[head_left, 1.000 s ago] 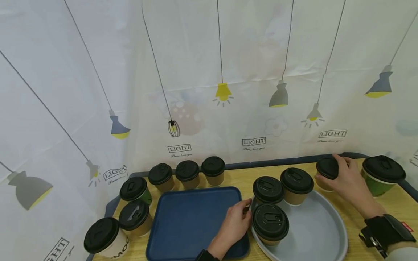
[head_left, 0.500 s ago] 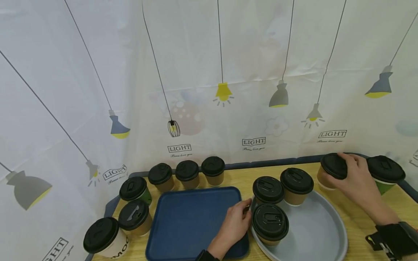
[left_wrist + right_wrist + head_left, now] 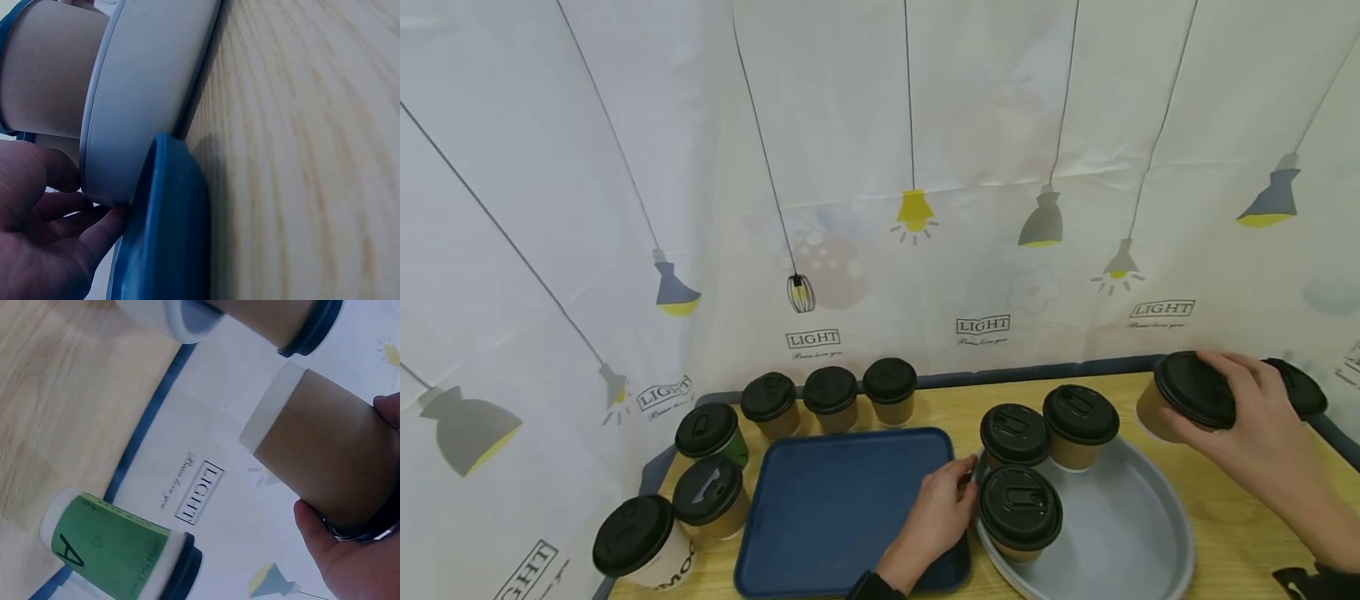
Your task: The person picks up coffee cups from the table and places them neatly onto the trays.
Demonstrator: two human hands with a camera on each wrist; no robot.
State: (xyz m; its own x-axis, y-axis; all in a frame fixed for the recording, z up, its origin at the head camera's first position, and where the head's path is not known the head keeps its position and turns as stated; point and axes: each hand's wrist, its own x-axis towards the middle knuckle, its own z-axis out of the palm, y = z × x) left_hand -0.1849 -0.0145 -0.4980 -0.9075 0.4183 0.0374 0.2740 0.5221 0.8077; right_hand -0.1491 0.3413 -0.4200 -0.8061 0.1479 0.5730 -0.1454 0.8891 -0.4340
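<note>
My right hand (image 3: 1262,442) grips a brown paper coffee cup (image 3: 1156,410) by its black lid, right of the round grey tray (image 3: 1120,525). In the right wrist view this cup (image 3: 325,444) is off the table, thumb and a finger on opposite sides near the lid. My left hand (image 3: 931,512) pinches the grey tray's rim, thumb inside and fingers outside, as the left wrist view shows on the tray wall (image 3: 140,94). Three black-lidded brown cups stand on that tray: a front one (image 3: 1021,508), one behind it (image 3: 1015,435), and another farther right (image 3: 1081,421).
A blue rectangular tray (image 3: 842,508) lies left of the grey one. Three brown cups (image 3: 831,402) line its back edge; a green cup (image 3: 707,433), a brown cup (image 3: 713,498) and a large white cup (image 3: 643,542) stand left. Another green cup (image 3: 112,544) is partly hidden behind my right hand.
My right hand has lifted the brown cup off the table and moved it slightly right and nearer, now covering most of the green cup. The left hand stays at the tray rim.
</note>
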